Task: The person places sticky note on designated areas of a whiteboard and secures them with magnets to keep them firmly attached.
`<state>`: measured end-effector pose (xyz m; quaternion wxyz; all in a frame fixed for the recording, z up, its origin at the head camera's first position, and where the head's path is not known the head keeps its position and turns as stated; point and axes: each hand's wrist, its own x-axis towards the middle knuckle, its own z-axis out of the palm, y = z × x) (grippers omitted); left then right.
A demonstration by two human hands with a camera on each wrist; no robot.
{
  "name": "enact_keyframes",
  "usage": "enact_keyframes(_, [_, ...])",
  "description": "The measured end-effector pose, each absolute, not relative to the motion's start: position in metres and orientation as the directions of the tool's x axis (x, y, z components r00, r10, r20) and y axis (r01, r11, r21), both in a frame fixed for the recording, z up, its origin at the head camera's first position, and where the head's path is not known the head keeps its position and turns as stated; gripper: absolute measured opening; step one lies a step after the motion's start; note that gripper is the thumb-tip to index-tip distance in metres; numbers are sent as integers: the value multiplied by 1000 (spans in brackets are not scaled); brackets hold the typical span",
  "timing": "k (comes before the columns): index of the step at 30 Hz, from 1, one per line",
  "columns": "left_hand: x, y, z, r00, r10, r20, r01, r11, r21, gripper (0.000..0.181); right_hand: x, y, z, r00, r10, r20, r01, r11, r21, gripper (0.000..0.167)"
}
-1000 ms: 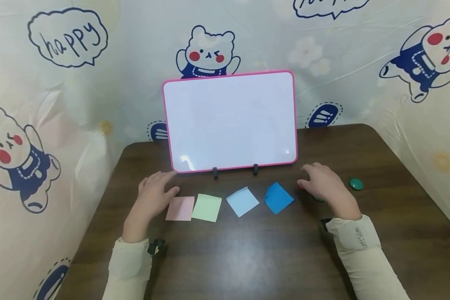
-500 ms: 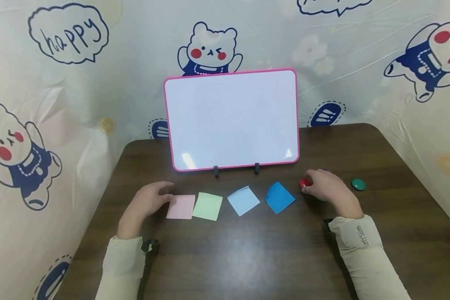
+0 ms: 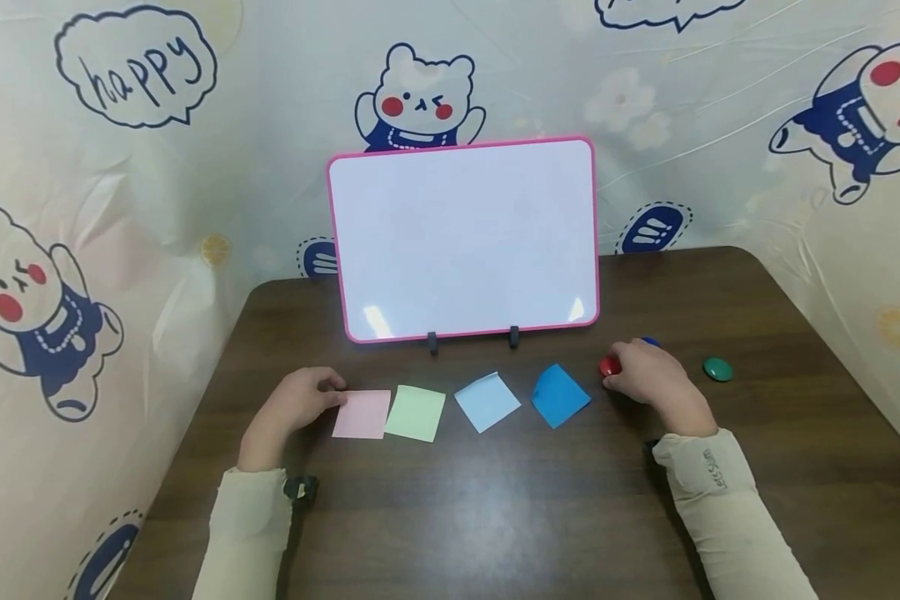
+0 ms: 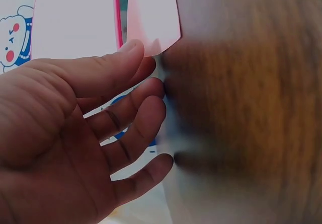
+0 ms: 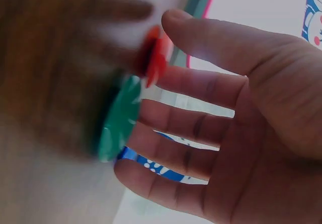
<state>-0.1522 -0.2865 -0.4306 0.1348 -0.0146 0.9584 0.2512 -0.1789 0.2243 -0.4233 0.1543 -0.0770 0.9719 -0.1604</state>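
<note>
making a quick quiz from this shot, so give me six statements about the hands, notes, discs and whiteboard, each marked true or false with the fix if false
1. The pink note is the note nearest the left hand. True.
2. The whiteboard is edged in pink. True.
3. The whiteboard has writing across it. False: no writing shows on it.
4. The right hand is at the red disc. True.
5. The rightmost disc in the head view is red. False: the rightmost disc is green.
6. The bright blue note is the leftmost note. False: the bright blue note is the rightmost.
</note>
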Motion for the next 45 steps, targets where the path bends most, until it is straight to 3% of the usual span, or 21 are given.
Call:
enact_keyframes(9, [-155, -285, -432, -964, 49, -260, -90, 864, 496, 9, -181, 223, -428, -953, -172, -250, -89, 946, -311, 56])
enact_keyframes(20, [-157, -287, -434, -975, 96, -202, -35, 828, 560, 16, -185, 220, -436, -957, -171, -233, -107, 959, -262, 54])
enact_keyframes(37, [-158, -281, -426, -983, 111, -143, 1, 792, 610, 19, -184, 225, -431, -959, -173, -223, -97, 943, -317, 48])
enact_keyframes(45, [-156, -280, -421, -988, 98, -123, -6, 761, 649, 16, -182, 224, -432, -953, -183, -240, -95, 936, -339, 55])
